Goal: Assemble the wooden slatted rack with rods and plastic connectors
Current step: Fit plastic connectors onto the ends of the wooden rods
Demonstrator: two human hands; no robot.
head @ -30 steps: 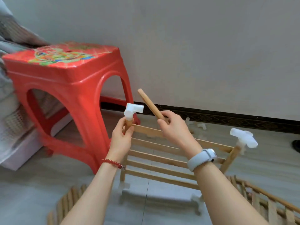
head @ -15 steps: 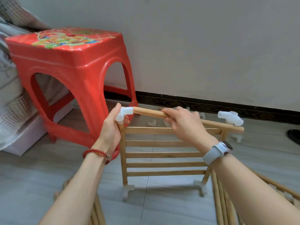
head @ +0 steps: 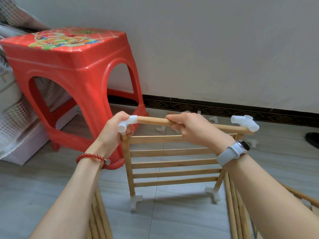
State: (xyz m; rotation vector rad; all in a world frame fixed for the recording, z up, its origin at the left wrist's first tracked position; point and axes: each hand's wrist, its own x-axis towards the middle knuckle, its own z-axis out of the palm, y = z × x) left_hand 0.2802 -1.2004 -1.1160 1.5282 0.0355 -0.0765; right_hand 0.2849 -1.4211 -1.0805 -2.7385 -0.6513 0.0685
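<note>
A wooden slatted panel [head: 174,163] stands upright on the floor on two white plastic feet. My left hand [head: 112,131] grips the white plastic connector [head: 126,124] on top of the panel's left post. My right hand [head: 191,127] holds a wooden rod [head: 151,121] that lies level across the top. The rod's left end sits in that connector. Its right end lies below a second white connector [head: 245,122] on the right post; whether it is seated there I cannot tell.
A red plastic stool [head: 69,75] stands close on the left, next to the panel. Several loose white connectors [head: 213,119] lie on the floor by the wall's dark skirting. More slatted panels [head: 236,207] lie under my forearms. A dark shoe [head: 312,139] shows at the right edge.
The rod, held tilted upward a second ago, has come down level and its left end has entered the left connector. The panel now stands straighter.
</note>
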